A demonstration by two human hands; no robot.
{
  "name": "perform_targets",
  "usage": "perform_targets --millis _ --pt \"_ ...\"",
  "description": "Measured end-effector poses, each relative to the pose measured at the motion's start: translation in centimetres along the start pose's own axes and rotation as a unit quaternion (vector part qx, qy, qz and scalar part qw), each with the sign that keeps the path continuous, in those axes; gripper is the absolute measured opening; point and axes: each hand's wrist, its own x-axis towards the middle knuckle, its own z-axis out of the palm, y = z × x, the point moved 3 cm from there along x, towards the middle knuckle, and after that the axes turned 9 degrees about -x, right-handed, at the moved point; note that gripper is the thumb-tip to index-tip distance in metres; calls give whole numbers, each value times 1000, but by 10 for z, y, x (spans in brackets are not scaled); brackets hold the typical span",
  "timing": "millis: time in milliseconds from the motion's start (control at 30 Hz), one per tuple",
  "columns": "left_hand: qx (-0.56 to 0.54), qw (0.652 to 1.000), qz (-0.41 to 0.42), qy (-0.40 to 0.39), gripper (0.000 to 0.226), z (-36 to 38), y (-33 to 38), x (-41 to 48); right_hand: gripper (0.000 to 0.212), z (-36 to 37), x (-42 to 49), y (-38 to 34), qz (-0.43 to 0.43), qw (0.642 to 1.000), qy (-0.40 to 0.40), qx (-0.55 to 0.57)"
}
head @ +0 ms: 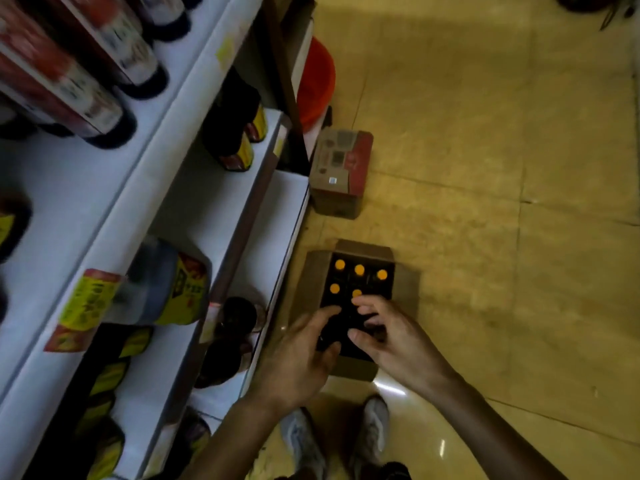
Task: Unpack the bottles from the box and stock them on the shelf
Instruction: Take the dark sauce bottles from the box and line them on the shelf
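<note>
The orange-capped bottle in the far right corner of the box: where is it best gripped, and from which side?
Take the bottle by its neck under the cap, from straight above. It stands upright, packed beside others, and the box walls cover its body; only the top is free.

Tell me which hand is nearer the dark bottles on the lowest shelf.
Left. The left hand is at the left side of the open box, just right of those dark bottles; the right hand is farther right, over the middle of it.
</note>
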Motion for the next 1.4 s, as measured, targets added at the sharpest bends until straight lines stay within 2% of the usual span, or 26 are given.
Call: perform_targets --millis 333,533,667,800,933,1233,1400 --pt "5 999 -33 -36 56 73 -170 90 46 129 99 113 47 999 -14 -14" --pt "-1 997 -57 -55 55 101 -255 150 46 193 158 173 24 992 -72 -96" --pt "29 998 -32 -50 55 106 -291 186 45 219 201 198 -9 983 -109 -150" --pt "48 999 9 -15 52 109 -315 206 46 234 237 210 -54 963 -142 -223" --pt "89 995 36 -39 53 109 -315 216 36 239 256 210 -95 929 -196 -300" --pt "224 971 54 -72 53 111 -316 211 37 261 260 221 -147 908 -233 -317" --pt "250 963 58 -84 55 113 -308 211 37 259 248 219 -150 908 -237 -311"
